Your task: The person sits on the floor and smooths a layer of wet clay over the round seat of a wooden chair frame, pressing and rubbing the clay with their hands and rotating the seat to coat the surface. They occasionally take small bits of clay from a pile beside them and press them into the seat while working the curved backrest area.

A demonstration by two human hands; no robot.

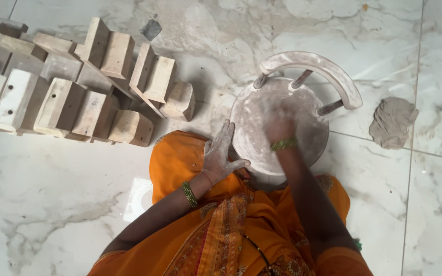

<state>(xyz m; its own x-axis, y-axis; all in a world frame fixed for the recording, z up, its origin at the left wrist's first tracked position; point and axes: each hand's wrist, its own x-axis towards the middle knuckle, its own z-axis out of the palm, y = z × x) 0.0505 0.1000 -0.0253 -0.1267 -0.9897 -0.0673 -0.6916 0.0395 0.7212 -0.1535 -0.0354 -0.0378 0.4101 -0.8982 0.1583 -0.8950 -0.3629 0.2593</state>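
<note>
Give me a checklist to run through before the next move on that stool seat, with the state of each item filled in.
1. Left hand braces the seat edge: ok.
2. Right hand on the seat: ok, though blurred.
3. What the right hand holds: cannot tell.
4. Backrest on its spindles: ok.
5. Cloth lies apart on the floor: ok.
6. Wooden blocks clear of the seat: ok.

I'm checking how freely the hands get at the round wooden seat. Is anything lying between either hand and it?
Nothing visible does. The left hand rests directly on the rim of the round seat, and the blurred right hand lies on its dusty top. The wooden blocks and the grey cloth sit off to the sides on the floor.
</note>
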